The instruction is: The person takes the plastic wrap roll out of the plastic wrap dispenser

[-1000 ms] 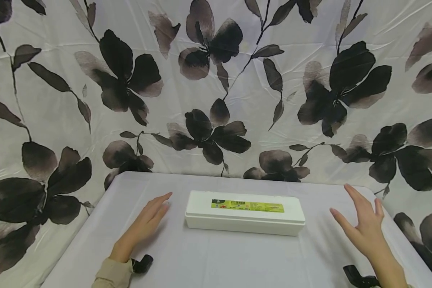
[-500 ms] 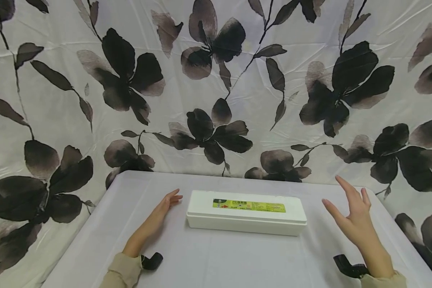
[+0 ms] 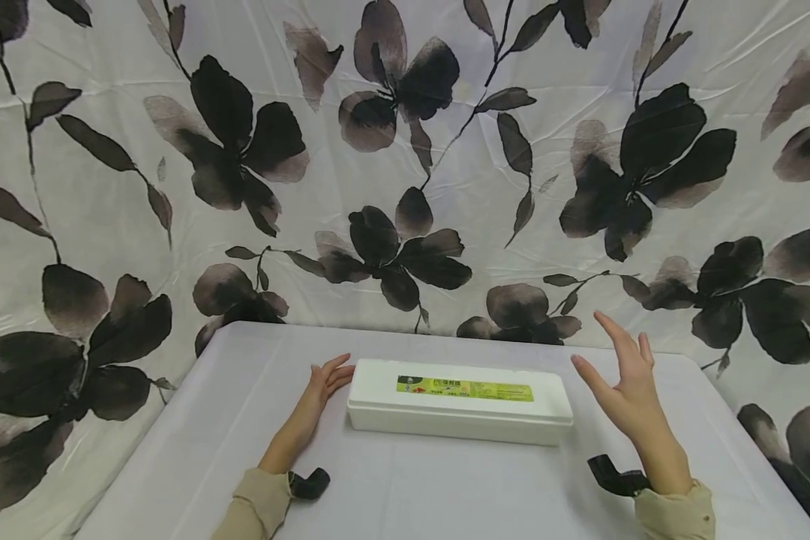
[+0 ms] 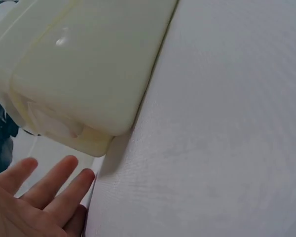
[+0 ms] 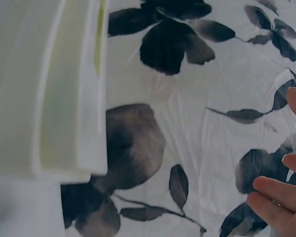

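Observation:
A long white lidded box (image 3: 459,420) with a yellow-green label (image 3: 466,388) on its top lies across the table. In the head view my left hand (image 3: 327,381) is at the box's left end, fingertips right at its edge. The left wrist view has these extended fingers (image 4: 66,185) just short of the pale box end (image 4: 84,84). Off the right end, my right hand (image 3: 624,390) is raised with thumb and fingers spread, holding nothing. The right wrist view shows the box (image 5: 44,98) at left and fingertips of the right hand (image 5: 281,197) apart from it.
A white-covered table (image 3: 445,495) carries the box. Behind it hangs a white curtain (image 3: 499,180) with dark flowers, close to the table's back edge. Dark wrist-worn devices (image 3: 309,484) sit at both wrists, below beige sleeves' cuffs.
Both hands have moved inward toward the box, the left to the right and the right to the left. The left fingertips are now at the box's end. The box has stayed in place.

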Available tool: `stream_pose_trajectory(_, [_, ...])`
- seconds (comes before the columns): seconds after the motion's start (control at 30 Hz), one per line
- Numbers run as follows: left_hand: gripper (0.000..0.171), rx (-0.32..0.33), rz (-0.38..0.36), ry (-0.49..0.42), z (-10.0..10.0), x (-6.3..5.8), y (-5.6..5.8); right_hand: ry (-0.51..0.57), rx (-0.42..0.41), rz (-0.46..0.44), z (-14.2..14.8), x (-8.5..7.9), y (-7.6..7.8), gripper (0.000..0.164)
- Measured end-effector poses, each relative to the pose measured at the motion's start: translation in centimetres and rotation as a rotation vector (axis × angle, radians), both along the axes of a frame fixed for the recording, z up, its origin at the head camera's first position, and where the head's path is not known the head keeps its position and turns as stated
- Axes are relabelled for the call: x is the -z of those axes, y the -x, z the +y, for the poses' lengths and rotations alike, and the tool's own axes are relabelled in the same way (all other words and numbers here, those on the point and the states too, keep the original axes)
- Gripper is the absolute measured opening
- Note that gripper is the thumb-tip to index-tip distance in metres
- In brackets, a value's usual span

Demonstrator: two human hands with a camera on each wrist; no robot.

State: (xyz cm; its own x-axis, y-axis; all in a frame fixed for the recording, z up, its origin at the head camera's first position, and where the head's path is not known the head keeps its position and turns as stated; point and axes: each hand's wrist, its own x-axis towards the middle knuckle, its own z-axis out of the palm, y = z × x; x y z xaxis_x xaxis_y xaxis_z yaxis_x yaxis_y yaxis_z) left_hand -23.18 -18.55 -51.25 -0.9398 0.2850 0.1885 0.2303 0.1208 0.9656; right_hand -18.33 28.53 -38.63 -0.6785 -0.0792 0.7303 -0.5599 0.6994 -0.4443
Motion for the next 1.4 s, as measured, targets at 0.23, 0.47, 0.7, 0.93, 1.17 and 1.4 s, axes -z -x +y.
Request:
stream_pose_trajectory(0.23, [0.065,0.048,0.062,0.028,-0.2,0.9,-0.5,0.006,-0.047,0.004,-2.1,-0.7,1.0,0.072])
stream_pose_trajectory(0.47, [0.098,0.046,0.123,0.131,0.4,1.2,-1.2,0.052,-0.083,-0.018,-4.7,-1.3,1.7,0.071])
stream_pose_trajectory(0.7, [0.106,-0.076,0.033,0.295,1.7,1.5,-1.3,0.08,-0.16,-0.026,-7.5,-1.8,2.5,0.069])
stream_pose_trajectory(0.93, [0.104,-0.091,0.023,0.32,2.1,1.5,-1.2,0.069,-0.246,-0.049,-9.7,-0.8,3.0,0.067])
stream_pose_trajectory(1.17, [0.103,-0.107,0.045,0.346,2.2,1.4,-1.2,0.017,-0.313,-0.116,-11.2,1.0,3.4,0.067])
stream_pose_trajectory(1.4, [0.104,-0.103,0.073,0.354,2.1,1.3,-1.1,-0.099,-0.361,-0.256,-11.7,2.7,3.3,0.064])
